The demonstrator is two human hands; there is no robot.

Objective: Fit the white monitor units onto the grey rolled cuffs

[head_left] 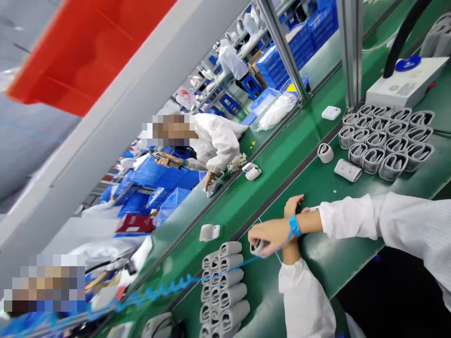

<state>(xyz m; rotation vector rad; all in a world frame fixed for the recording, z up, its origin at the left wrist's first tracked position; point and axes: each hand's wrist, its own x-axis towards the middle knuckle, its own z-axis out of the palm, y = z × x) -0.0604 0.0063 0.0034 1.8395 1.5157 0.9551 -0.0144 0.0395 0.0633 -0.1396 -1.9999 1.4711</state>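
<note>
My right hand (269, 236), with a blue wrist strap (293, 226) and coiled cord, is closed around a rolled grey fabric band (258, 247). It is just above the green table, beside rows of similar grey rolls (232, 279). My right forearm crosses over my left. Beyond the crossing, my left hand (293, 205) shows stretched, parted fingers pointing right. A small white piece (313, 208) lies close to its fingertips, partly hidden by my right sleeve; whether they touch is unclear. The left palm is mostly covered by my right wrist.
More grey rolls (385, 138) stand grouped at right, near a white box (407, 84) with a black hose. Single pieces (209, 232) sit along the green conveyor (282, 157). Across it, a person in white (218, 141) works. Metal posts (352, 56) rise from the table.
</note>
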